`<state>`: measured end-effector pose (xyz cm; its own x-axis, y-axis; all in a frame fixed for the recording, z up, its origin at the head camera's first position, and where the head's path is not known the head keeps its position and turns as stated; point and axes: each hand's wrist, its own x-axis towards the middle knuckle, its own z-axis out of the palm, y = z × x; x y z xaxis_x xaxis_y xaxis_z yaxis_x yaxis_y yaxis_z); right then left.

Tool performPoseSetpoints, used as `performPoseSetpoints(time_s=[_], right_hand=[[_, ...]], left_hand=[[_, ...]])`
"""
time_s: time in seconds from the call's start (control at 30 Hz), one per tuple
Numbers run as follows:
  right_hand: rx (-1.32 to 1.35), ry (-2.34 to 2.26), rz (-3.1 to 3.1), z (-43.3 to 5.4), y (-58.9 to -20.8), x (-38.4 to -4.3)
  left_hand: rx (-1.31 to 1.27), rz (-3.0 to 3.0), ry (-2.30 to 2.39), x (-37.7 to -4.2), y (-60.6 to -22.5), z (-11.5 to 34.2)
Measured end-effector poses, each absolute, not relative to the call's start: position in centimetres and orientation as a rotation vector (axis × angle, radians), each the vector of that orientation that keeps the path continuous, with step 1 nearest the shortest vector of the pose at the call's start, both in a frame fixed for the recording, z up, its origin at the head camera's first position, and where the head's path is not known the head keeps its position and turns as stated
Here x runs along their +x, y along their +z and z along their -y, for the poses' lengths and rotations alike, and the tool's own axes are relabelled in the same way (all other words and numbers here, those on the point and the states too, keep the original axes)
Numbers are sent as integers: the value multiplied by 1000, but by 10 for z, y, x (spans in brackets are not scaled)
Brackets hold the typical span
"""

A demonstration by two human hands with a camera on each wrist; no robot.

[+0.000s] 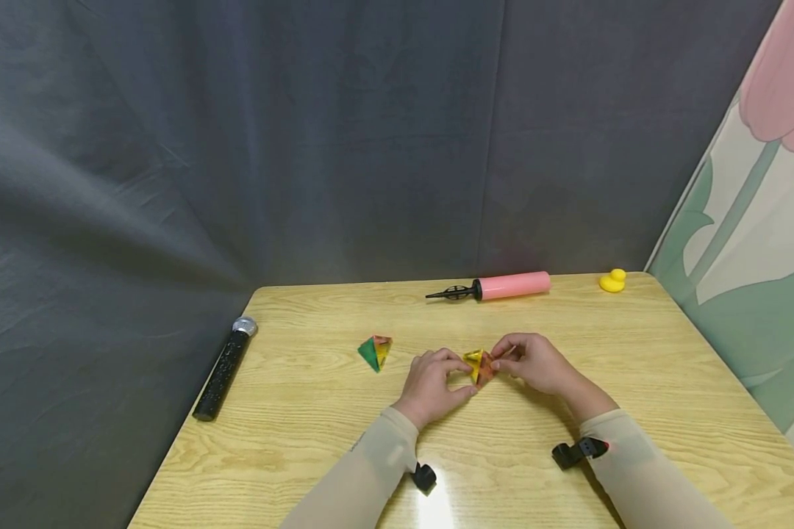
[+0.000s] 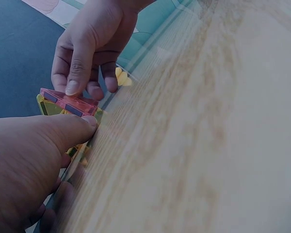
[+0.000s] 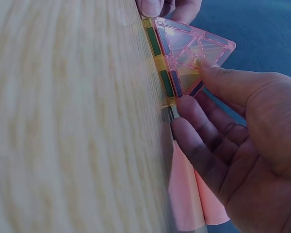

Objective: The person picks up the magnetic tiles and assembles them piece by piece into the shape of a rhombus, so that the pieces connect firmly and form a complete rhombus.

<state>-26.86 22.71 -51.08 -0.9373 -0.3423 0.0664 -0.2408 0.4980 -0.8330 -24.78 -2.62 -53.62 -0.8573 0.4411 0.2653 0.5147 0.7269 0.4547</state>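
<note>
A small pyramid of see-through triangular magnetic tiles stands on the table between both hands. Its yellow tile [image 1: 473, 358] faces left, and a pinkish-red tile [image 3: 189, 43] leans on the right. My right hand [image 1: 532, 361] pinches that red tile between thumb and fingers, the thumb flat on its face in the right wrist view. From the left, my left hand [image 1: 434, 386] holds the base, with its thumb [image 2: 82, 127] at a lower corner of the red tile. Its other fingers are partly hidden. Left of the hands sits a second pyramid [image 1: 376, 353] in green, yellow and red.
A pink hand pump [image 1: 512, 286] with a black nozzle lies along the table's back edge. The yellow rubber duck [image 1: 612, 281] sits at the back right corner. Along the left edge lies a black microphone [image 1: 225, 371] with a silver head. A dark curtain [image 1: 370, 147] hangs behind.
</note>
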Motion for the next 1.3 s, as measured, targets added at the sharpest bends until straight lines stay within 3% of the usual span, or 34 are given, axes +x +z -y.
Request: performPoseSetpoints(time_s=[1.3], right_hand=[[-514,-1488,-2541,-239,-531,-273]], left_hand=[[-780,2821,-974,-248,-525,35]])
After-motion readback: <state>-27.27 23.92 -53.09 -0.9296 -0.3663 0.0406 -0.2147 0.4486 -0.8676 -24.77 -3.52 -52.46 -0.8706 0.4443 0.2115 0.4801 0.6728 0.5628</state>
